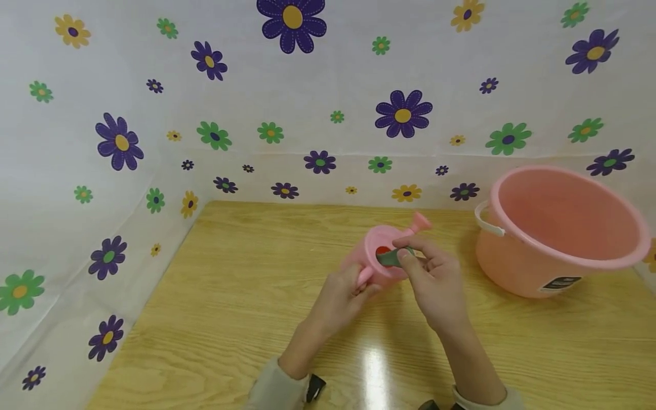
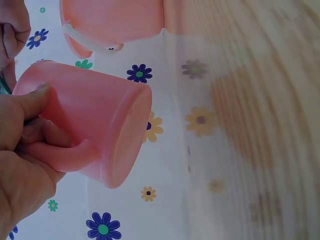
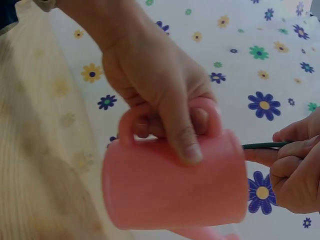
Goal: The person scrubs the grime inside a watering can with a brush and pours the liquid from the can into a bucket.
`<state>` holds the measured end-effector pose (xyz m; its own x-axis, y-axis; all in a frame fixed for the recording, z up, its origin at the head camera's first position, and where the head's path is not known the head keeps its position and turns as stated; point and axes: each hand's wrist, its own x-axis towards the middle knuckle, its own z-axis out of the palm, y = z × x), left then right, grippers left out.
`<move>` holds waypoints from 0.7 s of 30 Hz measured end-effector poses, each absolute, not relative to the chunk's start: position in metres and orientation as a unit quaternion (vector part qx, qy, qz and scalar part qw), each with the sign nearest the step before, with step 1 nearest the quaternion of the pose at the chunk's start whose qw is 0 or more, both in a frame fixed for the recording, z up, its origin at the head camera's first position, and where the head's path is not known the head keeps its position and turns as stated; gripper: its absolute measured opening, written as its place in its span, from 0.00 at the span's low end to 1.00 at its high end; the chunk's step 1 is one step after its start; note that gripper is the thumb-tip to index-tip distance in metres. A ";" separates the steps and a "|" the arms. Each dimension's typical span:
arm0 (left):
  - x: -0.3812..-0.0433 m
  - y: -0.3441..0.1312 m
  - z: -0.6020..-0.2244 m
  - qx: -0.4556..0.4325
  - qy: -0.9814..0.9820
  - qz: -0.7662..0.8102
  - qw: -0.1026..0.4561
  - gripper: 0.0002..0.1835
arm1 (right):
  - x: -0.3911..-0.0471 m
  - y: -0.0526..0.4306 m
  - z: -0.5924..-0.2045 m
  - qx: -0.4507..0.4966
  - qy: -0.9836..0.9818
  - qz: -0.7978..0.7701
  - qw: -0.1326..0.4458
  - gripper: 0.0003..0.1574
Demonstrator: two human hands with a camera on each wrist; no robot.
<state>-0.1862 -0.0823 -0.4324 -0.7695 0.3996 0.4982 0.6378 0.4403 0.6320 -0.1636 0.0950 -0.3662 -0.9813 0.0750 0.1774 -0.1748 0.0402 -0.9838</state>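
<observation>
My left hand (image 1: 335, 299) grips the handle of a small pink watering can (image 1: 359, 255), fingers curled through it and thumb against the body. The can is tilted and held above the table; its base shows in the left wrist view. Its spout ends in a flared pink rose (image 1: 420, 221). Between thumb and fingers, my right hand (image 1: 438, 282) pinches a thin, dark green, flat piece (image 1: 390, 259), one end of which reaches into the can's top opening. Something red (image 1: 382, 250) shows inside that opening; its shape is mostly hidden.
A large pink bucket (image 1: 512, 259) with a white handle (image 1: 489, 224) stands to the right, near the back of the wooden table (image 1: 230, 296). A white flower-printed sheet (image 1: 333, 74) hangs behind and along the left side.
</observation>
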 end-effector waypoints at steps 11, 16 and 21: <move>-0.185 -0.083 -0.427 -0.308 -0.842 -0.418 0.149 0.15 | -0.161 0.101 -0.360 0.030 -0.699 0.710 0.081 0.11; -0.183 -0.082 -0.428 -0.314 -0.839 -0.421 0.144 0.15 | -0.161 0.098 -0.363 0.045 -0.705 0.703 0.082 0.10; -0.181 -0.081 -0.427 -0.317 -0.844 -0.404 0.155 0.15 | -0.164 0.092 -0.368 0.049 -0.710 0.699 0.062 0.11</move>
<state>-0.1809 -0.0811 -0.4270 -0.7513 0.4092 0.5179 0.6600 0.4722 0.5844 -0.1635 0.0925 -0.3675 -0.9875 0.0168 0.1566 -0.1563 0.0171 -0.9876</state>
